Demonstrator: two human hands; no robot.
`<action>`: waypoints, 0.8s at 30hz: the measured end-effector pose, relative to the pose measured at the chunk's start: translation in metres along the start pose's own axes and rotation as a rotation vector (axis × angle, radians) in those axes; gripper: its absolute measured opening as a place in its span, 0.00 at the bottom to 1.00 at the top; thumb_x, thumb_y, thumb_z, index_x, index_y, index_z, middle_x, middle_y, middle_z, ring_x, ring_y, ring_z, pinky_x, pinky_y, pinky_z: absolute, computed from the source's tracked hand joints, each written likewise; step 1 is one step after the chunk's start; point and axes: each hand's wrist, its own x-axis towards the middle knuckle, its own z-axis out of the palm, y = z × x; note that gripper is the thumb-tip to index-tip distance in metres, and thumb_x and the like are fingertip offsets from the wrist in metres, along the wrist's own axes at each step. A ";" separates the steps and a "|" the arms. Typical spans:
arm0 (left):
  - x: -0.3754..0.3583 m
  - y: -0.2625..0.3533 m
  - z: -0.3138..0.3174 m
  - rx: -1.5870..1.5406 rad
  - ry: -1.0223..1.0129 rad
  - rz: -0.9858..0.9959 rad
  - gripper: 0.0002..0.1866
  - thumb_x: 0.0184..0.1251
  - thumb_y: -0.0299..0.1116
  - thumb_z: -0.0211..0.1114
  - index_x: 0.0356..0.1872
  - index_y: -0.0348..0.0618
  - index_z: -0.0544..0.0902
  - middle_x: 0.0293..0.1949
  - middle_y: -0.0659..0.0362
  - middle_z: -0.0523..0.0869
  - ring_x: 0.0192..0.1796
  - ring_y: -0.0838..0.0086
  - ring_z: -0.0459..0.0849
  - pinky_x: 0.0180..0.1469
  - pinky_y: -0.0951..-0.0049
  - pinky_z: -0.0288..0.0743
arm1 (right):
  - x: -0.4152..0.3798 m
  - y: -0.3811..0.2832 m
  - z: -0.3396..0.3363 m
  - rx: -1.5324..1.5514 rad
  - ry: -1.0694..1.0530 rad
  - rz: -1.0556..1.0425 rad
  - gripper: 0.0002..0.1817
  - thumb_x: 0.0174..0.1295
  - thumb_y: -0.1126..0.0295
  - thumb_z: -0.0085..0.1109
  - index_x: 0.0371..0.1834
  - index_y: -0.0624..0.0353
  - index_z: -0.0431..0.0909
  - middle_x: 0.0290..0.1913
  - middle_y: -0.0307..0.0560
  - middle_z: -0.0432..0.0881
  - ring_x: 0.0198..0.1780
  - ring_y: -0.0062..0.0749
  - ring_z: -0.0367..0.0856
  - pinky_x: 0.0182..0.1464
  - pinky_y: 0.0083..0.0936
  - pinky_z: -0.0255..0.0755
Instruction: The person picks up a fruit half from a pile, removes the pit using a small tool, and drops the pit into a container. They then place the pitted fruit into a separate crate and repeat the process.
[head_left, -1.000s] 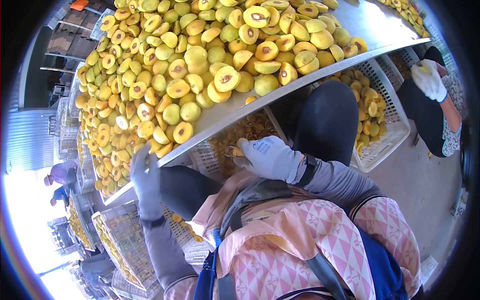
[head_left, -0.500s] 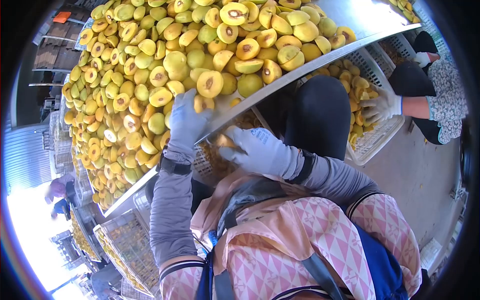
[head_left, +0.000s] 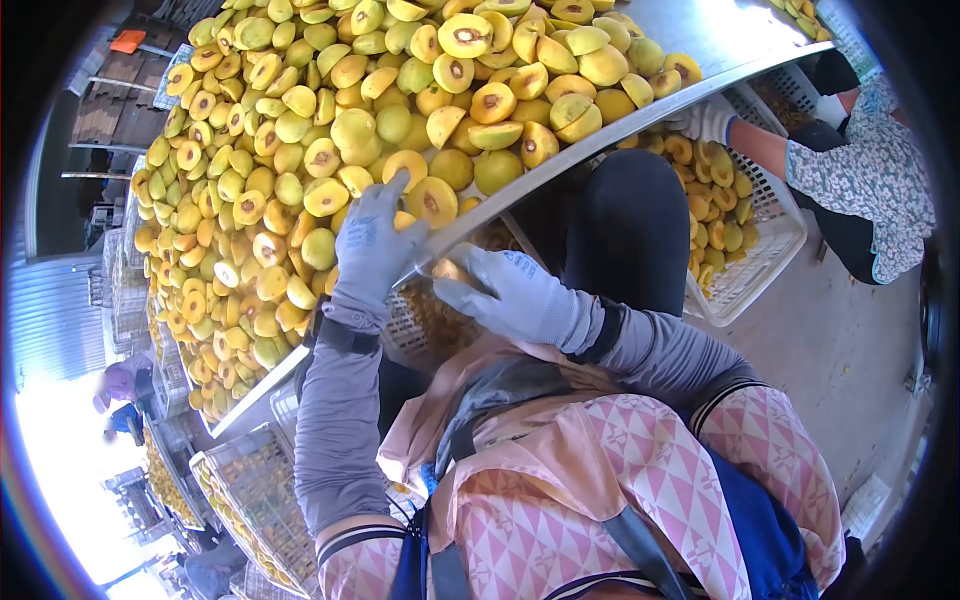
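Observation:
Apricot-like yellow fruit halves (head_left: 323,197), many with the brown stone showing, are heaped on a metal-edged table. My left hand (head_left: 375,240), in a pale grey glove, lies at the near edge of the heap. Its fingers are stretched out, the tips on a cut half (head_left: 405,166) and beside a larger half with its stone (head_left: 432,202). Just below the table's metal rim (head_left: 500,198), my gloved right hand (head_left: 515,300) is closed around a small tan thing (head_left: 452,271), mostly hidden by the fingers; I cannot tell what it is.
Under the rim, a crate (head_left: 405,335) holds brownish pieces below my hands. To the right, a white crate (head_left: 765,270) is filled with fruit halves, and a co-worker's gloved hand (head_left: 708,120) is by the table edge. More crates (head_left: 250,480) stand at lower left.
My left fingers have stretched forward onto the fruit, and the halves beside them have shifted. My right hand has moved slightly. The co-worker's hand has gone from the crate toward the table edge.

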 end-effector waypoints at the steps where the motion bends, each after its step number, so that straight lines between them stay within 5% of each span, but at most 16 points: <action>1: 0.005 0.010 -0.006 0.033 -0.028 0.021 0.29 0.55 0.42 0.70 0.62 0.53 0.81 0.55 0.52 0.81 0.58 0.54 0.80 0.60 0.57 0.75 | 0.001 0.001 0.000 -0.002 0.000 -0.001 0.24 0.70 0.55 0.59 0.61 0.60 0.74 0.37 0.60 0.85 0.40 0.58 0.85 0.42 0.46 0.78; 8: 0.018 0.009 0.003 0.101 -0.054 0.101 0.28 0.51 0.40 0.74 0.57 0.54 0.82 0.51 0.53 0.81 0.56 0.57 0.81 0.58 0.57 0.75 | 0.003 0.006 0.001 0.048 0.050 -0.021 0.24 0.70 0.55 0.59 0.60 0.62 0.75 0.36 0.62 0.84 0.39 0.60 0.84 0.41 0.45 0.78; 11: 0.009 -0.012 0.022 -0.013 0.133 0.175 0.24 0.49 0.37 0.75 0.51 0.49 0.84 0.46 0.53 0.84 0.52 0.56 0.83 0.56 0.57 0.77 | 0.006 0.005 -0.004 0.091 0.070 0.099 0.23 0.71 0.55 0.60 0.56 0.64 0.77 0.38 0.61 0.84 0.39 0.55 0.85 0.41 0.41 0.77; 14: 0.004 -0.011 0.021 -0.169 0.106 -0.118 0.22 0.52 0.35 0.76 0.48 0.41 0.82 0.38 0.56 0.86 0.42 0.63 0.85 0.49 0.65 0.79 | 0.008 -0.006 -0.008 0.315 0.107 0.255 0.21 0.71 0.56 0.60 0.52 0.67 0.79 0.40 0.57 0.85 0.40 0.44 0.85 0.43 0.36 0.76; 18: -0.006 0.005 -0.014 -0.999 0.162 -0.294 0.14 0.61 0.28 0.75 0.43 0.34 0.81 0.35 0.63 0.85 0.33 0.83 0.81 0.38 0.82 0.75 | 0.018 0.003 -0.014 0.532 0.176 0.257 0.19 0.69 0.61 0.63 0.51 0.68 0.79 0.38 0.46 0.83 0.42 0.26 0.79 0.45 0.28 0.75; 20: -0.016 0.034 -0.038 -0.721 0.095 -0.331 0.14 0.60 0.26 0.75 0.44 0.34 0.82 0.35 0.63 0.85 0.33 0.82 0.81 0.37 0.81 0.75 | 0.025 0.006 -0.012 0.571 0.186 0.219 0.18 0.68 0.63 0.65 0.50 0.67 0.78 0.36 0.43 0.81 0.39 0.23 0.77 0.42 0.26 0.75; 22: -0.033 0.023 -0.032 -0.790 0.013 -0.377 0.16 0.59 0.28 0.76 0.46 0.35 0.82 0.34 0.64 0.85 0.33 0.82 0.80 0.37 0.80 0.75 | 0.031 0.008 -0.005 0.578 0.192 0.153 0.16 0.67 0.64 0.66 0.49 0.66 0.78 0.34 0.39 0.79 0.34 0.19 0.75 0.36 0.23 0.73; 24: -0.048 0.008 -0.005 -0.651 0.107 -0.213 0.17 0.59 0.29 0.76 0.46 0.36 0.82 0.33 0.65 0.84 0.32 0.83 0.79 0.37 0.80 0.75 | 0.031 0.011 -0.002 0.629 0.202 0.252 0.15 0.67 0.65 0.67 0.48 0.64 0.77 0.31 0.36 0.78 0.29 0.16 0.72 0.30 0.21 0.70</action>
